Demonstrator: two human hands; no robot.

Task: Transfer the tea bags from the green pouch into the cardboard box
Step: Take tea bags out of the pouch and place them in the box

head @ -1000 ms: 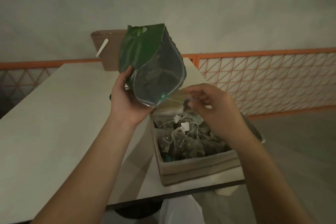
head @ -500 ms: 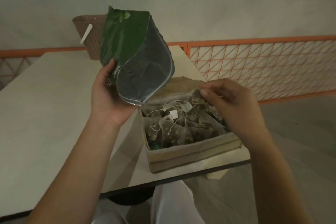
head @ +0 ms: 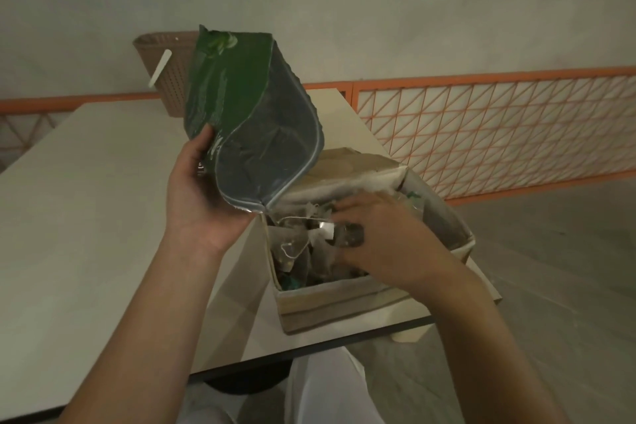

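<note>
Tea bags (head: 303, 244) fill the box (head: 344, 303). The right hand (head: 382, 234) reaches palm-down into the box, pinching one bag. Above the box, the left hand (head: 203, 196) grips the tipped green pouch (head: 241, 107).

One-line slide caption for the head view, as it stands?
Left hand holds the open green pouch over the cardboard box while the right hand reaches among the tea bags.

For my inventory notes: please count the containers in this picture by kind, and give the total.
Green pouch: 1, held by the left hand
Cardboard box: 1, holding tea bags
Woven basket: 1, at the far end of the table
Total: 3 containers
</note>
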